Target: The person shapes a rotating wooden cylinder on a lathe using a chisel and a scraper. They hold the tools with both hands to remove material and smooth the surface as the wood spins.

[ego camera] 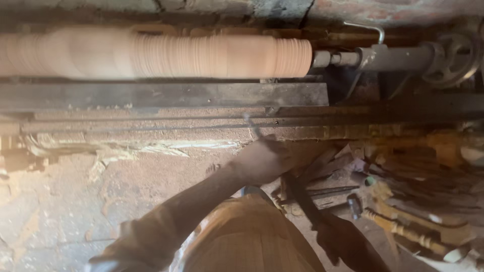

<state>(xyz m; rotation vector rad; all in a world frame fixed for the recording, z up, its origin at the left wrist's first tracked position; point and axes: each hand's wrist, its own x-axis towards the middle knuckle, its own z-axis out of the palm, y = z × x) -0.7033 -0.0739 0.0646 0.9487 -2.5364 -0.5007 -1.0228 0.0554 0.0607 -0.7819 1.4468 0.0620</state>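
Pale wood first: a long wooden cylinder is lying across the top of the frame, mounted on a lathe; its surface is showing fine rings and blur, so it is reading to me as spinning. At upper right a dark metal tailstock shaft is pressing into the cylinder's right end, with a spoked handwheel at the far right edge and a bent wire hook above the shaft. Below the cylinder a dark flat tool rest is running from the left edge to just past centre; under that, the rusty lathe bed is carrying dust and shavings.

I am watching the left hand at centre frame, arm reaching up from lower left; it is curling closed around a thin tool whose blurred tip is pointing up toward the bed, well short of the cylinder. The right hand is sitting at lower centre-right, in shadow; it is wrapping a dark long handle that is slanting up-left toward the left hand; whether handle and thin tip are one piece, I cannot tell.

At right, a heap of turned wooden spindles and scrap is lying on the floor; sawdust-covered floor is filling the lower left.
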